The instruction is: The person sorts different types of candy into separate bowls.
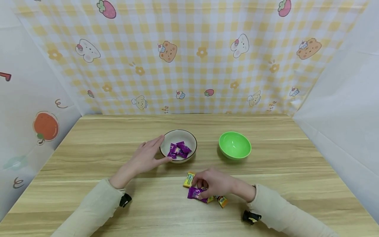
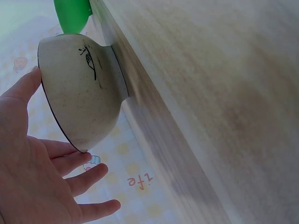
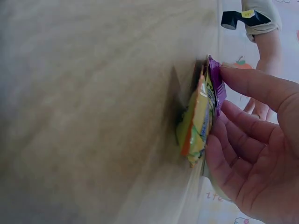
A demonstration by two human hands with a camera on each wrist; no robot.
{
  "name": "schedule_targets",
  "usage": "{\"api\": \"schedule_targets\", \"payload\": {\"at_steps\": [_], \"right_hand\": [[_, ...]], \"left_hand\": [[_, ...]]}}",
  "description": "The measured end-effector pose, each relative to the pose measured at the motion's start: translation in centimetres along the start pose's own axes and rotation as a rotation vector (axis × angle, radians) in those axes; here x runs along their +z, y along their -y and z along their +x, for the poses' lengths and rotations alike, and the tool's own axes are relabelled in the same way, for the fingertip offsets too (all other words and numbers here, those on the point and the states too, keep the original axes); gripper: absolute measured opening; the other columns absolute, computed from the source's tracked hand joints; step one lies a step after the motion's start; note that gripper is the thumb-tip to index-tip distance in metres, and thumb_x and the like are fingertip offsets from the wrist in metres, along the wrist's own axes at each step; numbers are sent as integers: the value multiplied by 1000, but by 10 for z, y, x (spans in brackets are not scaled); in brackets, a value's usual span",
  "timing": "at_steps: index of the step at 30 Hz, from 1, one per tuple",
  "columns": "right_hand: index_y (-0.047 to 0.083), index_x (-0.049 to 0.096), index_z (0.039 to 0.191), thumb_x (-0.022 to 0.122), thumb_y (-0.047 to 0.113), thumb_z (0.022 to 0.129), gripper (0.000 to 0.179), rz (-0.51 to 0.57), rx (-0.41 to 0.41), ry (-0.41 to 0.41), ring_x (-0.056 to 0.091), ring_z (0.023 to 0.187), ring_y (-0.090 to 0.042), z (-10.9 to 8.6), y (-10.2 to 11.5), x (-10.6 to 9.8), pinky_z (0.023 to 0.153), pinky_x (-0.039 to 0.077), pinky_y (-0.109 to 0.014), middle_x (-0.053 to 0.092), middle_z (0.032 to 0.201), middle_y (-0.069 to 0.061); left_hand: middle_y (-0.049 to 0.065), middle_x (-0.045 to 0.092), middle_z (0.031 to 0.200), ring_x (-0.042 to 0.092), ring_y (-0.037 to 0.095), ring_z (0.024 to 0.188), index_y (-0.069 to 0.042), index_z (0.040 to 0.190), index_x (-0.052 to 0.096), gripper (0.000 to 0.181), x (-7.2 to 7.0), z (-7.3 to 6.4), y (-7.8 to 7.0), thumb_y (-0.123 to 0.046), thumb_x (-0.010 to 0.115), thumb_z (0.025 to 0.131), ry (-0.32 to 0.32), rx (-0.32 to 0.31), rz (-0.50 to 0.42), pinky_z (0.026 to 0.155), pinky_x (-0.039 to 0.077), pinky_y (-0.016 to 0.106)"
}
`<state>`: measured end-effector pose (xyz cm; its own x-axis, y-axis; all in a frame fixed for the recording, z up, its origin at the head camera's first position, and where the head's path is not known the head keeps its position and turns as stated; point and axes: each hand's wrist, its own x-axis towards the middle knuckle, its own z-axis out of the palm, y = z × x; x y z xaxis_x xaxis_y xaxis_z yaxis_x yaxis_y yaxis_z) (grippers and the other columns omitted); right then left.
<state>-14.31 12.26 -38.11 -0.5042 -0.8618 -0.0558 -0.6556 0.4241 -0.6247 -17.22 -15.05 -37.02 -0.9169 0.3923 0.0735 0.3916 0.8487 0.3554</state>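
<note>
My left hand (image 1: 147, 155) rests against the white bowl (image 1: 193, 136), which has a dark rim and several purple-wrapped candies (image 1: 184, 147) inside. In the left wrist view, its thumb and fingertips touch the bowl's rim, with the fingers fairly straight. My right hand (image 1: 217, 182) is over a small pile of candies on the table. Its thumb and curled fingers pinch a purple-wrapped candy (image 3: 217, 84), which lies against yellow-wrapped candies (image 3: 198, 121). Left of that hand is a yellow candy (image 1: 189, 179); another yellow-and-dark candy (image 1: 222, 201) is partly under it.
A bright green bowl (image 1: 235, 145) stands right of the white bowl. The wood-grain table (image 1: 154, 210) meets a yellow checked cloth (image 1: 189, 72) at the back, with white cloth at both sides. Black wrist cameras (image 1: 251, 217) hang beneath both sleeves.
</note>
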Motion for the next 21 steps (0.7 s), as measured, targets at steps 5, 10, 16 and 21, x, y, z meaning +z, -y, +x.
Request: {"api": "schedule_targets", "payload": {"at_steps": [5,10,16,21], "right_hand": [[6,63,99,76,14,73,30,-32,11,13,49,67,-3,2,0,1,61,42,-13,56,77,8],[7,64,99,75,15,73,29,-73,28,22,48,68,-1,3,0,3,63,40,-13,54,75,11],[8,66,92,73,12,75,18,-24,32,1,48,66,0,2,-2,3,59,42,-14,54,75,12],[9,65,88,71,10,77,13,57,33,-6,48,63,2,2,-6,3,57,44,-15,55,73,12]], "left_hand": [[17,27,145,29,37,128,1,143,23,93,-1,0,-1,-61,53,81,-1,2,0,101,17,61],[17,28,145,30,37,128,1,143,23,94,-2,0,-1,-63,52,81,-4,3,4,100,18,61],[17,28,144,29,37,128,1,143,22,93,-1,0,-1,-61,53,81,0,0,5,101,18,61],[18,28,144,30,37,128,1,143,23,93,-1,0,-1,-61,54,81,-1,0,8,100,18,61]]}}
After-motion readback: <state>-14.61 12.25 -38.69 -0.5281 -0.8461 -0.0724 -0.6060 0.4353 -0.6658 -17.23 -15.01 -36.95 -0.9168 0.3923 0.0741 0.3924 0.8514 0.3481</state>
